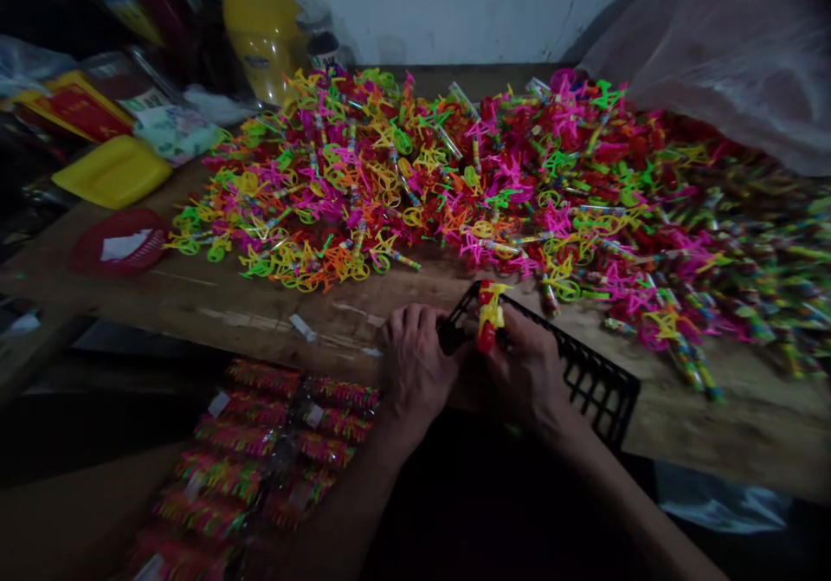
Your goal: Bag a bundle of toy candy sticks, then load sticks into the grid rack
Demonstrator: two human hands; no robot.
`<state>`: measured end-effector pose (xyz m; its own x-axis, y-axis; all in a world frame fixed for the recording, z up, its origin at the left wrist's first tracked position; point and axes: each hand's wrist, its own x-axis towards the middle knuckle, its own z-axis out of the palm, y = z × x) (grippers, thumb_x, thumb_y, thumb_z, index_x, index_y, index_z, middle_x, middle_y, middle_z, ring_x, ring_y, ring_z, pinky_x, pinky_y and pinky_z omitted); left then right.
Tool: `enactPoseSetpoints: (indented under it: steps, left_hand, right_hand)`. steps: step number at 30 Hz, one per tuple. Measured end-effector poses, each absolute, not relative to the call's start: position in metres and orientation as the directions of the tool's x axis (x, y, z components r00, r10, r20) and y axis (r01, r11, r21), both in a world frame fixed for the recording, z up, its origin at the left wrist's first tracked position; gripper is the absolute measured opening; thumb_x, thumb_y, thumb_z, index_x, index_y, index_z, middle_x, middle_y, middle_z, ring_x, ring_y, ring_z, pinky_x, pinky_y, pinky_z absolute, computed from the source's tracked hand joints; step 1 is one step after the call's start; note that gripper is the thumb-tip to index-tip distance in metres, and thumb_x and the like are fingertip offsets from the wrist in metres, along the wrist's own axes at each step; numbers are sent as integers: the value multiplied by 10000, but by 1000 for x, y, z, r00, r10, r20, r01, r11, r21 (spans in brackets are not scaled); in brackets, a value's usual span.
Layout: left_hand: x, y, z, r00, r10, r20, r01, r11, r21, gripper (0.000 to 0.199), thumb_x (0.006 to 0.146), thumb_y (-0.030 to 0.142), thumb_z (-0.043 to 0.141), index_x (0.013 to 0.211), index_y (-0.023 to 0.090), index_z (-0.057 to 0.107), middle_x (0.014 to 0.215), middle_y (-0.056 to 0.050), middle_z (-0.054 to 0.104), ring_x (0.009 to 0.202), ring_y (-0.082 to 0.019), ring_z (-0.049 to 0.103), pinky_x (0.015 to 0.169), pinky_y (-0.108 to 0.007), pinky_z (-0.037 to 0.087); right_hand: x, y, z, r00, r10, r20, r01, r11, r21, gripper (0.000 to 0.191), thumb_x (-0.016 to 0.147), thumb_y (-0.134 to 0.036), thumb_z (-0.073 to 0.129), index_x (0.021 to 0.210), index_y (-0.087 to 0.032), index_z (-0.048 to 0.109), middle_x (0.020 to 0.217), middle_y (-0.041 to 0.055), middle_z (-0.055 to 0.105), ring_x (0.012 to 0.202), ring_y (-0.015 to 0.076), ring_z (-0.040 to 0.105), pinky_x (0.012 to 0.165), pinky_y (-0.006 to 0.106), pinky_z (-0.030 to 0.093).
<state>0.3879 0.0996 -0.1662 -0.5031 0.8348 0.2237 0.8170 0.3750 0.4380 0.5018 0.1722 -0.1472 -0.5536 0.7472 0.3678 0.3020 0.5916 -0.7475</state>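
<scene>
My right hand point(529, 360) is closed on a small toy bicycle point(492, 314), yellow with red parts, held upright over a black plastic rack point(601, 395). The slotted rack lies at a slant along the table's front edge, partly hidden by my hands. At its left end my left hand point(419, 360) is closed, fingers curled against the rack; the inside of the grip is hidden. Beyond both hands spreads a big heap of toy bicycles point(363, 191) in pink, yellow, green, orange and red, many with clear tubes of coloured bits.
Packed rows of bright toys in clear wrap point(221, 474) lie low on the left. On the wooden table point(260, 313) are a red basket point(156, 248) and a yellow tray point(113, 171). A yellow helmet point(260, 22) stands behind; plastic sheeting point(727, 53) hangs at right.
</scene>
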Motion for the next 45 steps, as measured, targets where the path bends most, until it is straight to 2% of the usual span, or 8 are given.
enactPoseSetpoints:
  steps: [5, 16, 22, 26, 32, 36, 40, 45]
  left_hand:
    - [389, 97, -162, -518, 835, 185, 810, 409, 420, 148, 820, 269, 544, 938, 180, 553, 976, -72, 563, 998, -270, 454, 875, -427, 370]
    - [383, 96, -165, -494, 857, 145, 795, 377, 476, 129, 794, 245, 555, 898, 168, 557, 939, -71, 570, 970, -266, 461, 892, -450, 396]
    - [370, 72, -134, -329, 940, 91, 637, 149, 756, 620, 715, 217, 660, 1288, 186, 426, 1287, -48, 519, 1194, -204, 456, 1047, -350, 380]
    - [383, 84, -137, -503, 857, 107, 474, 171, 864, 437, 846, 307, 588, 1264, 245, 473, 1232, -13, 599, 1125, -147, 567, 962, -277, 471]
    - [399, 112, -162, -537, 729, 424, 715, 126, 688, 236, 879, 242, 555, 1095, 167, 611, 973, -51, 722, 804, -155, 702, 726, -211, 549]
    - [396, 112, -155, -498, 726, 474, 794, 161, 586, 204, 854, 211, 587, 1043, 160, 645, 883, -42, 737, 680, -153, 705, 655, -191, 547]
    - [391, 109, -152, -475, 733, 487, 804, 136, 579, 201, 855, 198, 577, 1043, 152, 629, 915, -42, 734, 724, -146, 708, 652, -172, 544]
    - [384, 104, -156, -432, 770, 469, 799, 86, 595, 249, 868, 185, 560, 1114, 176, 593, 1031, -28, 710, 859, -128, 696, 786, -159, 529]
  right_hand:
    - [491, 174, -158, -626, 734, 262, 316, 546, -776, 107, 823, -162, 520, 745, -186, 590, 721, 9, 574, 703, 151, 514, 630, 249, 396]
    - [487, 169, -162, -661, 671, 337, 365, 679, -637, 113, 845, -140, 496, 742, -168, 535, 724, 26, 548, 709, 158, 514, 657, 271, 412]
    - [485, 170, -163, -685, 651, 327, 355, 690, -631, 96, 865, -153, 482, 823, -173, 566, 810, 52, 581, 773, 181, 518, 693, 292, 431]
    - [485, 167, -165, -673, 647, 358, 321, 692, -647, 122, 855, -142, 455, 824, -176, 567, 817, 64, 591, 765, 188, 522, 673, 296, 445]
    - [507, 186, -150, -663, 678, 315, 294, 624, -724, 161, 859, -116, 486, 942, -189, 603, 916, 50, 641, 843, 161, 600, 754, 264, 483]
    - [507, 236, -137, -558, 698, 449, 516, 715, -471, 171, 902, -188, 468, 993, -175, 611, 997, 81, 626, 887, 191, 577, 772, 304, 459]
    - [486, 274, -141, -655, 629, 419, 615, 766, -188, 113, 860, -184, 516, 852, -155, 625, 887, 99, 597, 860, 224, 520, 769, 341, 424]
    - [496, 269, -142, -605, 659, 448, 568, 751, -337, 111, 841, -267, 571, 817, -179, 634, 888, 68, 588, 767, 173, 531, 645, 273, 406]
